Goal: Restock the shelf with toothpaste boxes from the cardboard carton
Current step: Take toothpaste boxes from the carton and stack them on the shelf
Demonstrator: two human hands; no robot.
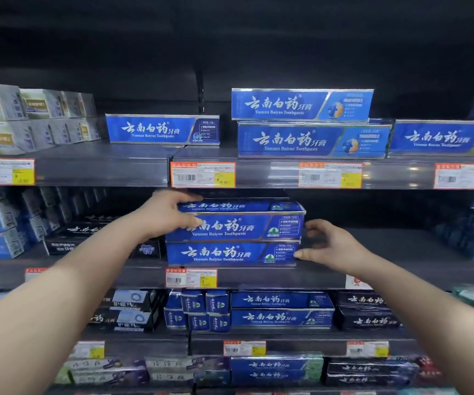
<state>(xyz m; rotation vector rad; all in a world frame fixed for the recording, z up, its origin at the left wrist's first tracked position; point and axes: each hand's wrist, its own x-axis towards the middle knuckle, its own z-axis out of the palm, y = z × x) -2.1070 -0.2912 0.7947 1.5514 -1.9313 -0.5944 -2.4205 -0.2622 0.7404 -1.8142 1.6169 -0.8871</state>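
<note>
Black boxes (pixel 84 232) crowd just left of the left hand (pixel 167 215); the shelf lip (pixel 102 172) hangs close above its fingers; it grips the left end of the top toothpaste box (pixel 244 226), stacked on a lower box (pixel 230 253), long axis sideways, printed face outward; the right hand (pixel 330 243), fingers loosely bent, touches the stack's right end.

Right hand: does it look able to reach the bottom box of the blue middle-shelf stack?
Likely yes: the right hand is at the right end of the bottom toothpaste box, a fingertip about touching it, and nothing stands between them on the shelf.
</note>
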